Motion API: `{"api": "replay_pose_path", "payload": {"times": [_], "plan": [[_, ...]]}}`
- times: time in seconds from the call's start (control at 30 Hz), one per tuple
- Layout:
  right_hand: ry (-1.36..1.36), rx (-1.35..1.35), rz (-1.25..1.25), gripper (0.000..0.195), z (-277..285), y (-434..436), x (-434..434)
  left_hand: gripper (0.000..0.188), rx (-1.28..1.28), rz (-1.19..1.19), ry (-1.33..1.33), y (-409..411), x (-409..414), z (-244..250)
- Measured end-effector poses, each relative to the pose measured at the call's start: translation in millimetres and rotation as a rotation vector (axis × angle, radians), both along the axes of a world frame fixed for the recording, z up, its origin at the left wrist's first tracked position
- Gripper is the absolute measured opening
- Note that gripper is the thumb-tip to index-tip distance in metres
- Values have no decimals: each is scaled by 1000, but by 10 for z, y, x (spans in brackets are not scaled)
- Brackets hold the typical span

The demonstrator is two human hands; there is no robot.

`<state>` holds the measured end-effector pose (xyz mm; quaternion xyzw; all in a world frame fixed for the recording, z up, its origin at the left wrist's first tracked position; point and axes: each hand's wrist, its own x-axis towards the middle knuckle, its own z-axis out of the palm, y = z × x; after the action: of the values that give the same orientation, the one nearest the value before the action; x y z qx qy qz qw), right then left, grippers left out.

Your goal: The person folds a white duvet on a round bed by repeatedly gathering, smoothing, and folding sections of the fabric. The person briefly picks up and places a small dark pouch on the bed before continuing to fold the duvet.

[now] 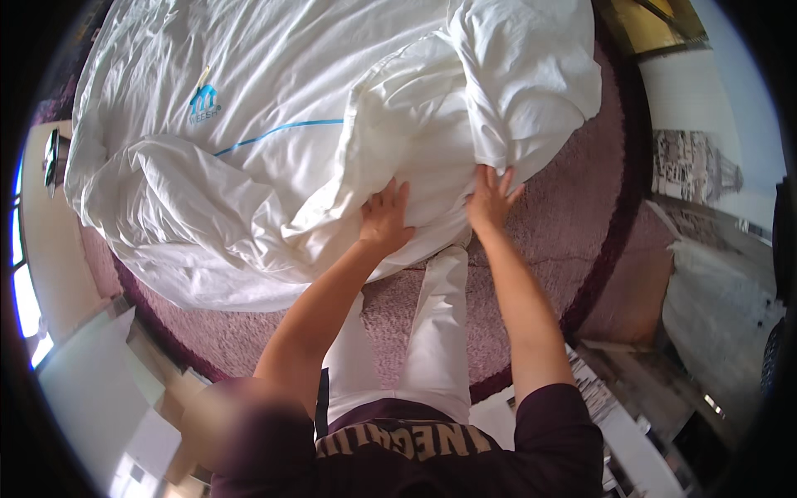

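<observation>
A large white fabric cover [261, 81], wrinkled and partly folded over, fills the area before me. It bears a blue house-shaped logo and a thin blue line. My left hand [386, 218] lies on the cover near its closer edge, palm down with the fingers spread. To its right, my right hand [490, 198] touches the cover at the lower end of a twisted fold [485, 118], its fingers apart. The cloth shows no clear grip by either hand. What supports the cover is hidden under it.
A mauve rug [560, 211] with a dark purple border [613, 230] lies under and around the cover. My legs in white trousers [439, 317] stand at the cover's near edge. Walls with a printed building picture [691, 163] are at the right; bright windows [25, 299] are at the far left.
</observation>
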<state>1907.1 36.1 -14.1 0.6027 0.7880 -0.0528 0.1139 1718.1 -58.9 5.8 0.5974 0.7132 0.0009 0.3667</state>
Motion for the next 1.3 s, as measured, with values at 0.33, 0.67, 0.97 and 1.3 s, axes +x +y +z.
{"api": "replay_pose_path", "payload": {"times": [0.33,0.67,0.97,1.3], "plan": [[293,-33,339,49,-24,536,887,71,323,-6,164,1123,875,-267],[689,-49,724,6,603,758,385,15,371,622,-149,1152,675,-156],[262,-131,642,5,199,822,846,13,463,587,-318,942,560,311],[441,74,769,10,515,1012,481,12,550,527,-352,648,599,600]]}}
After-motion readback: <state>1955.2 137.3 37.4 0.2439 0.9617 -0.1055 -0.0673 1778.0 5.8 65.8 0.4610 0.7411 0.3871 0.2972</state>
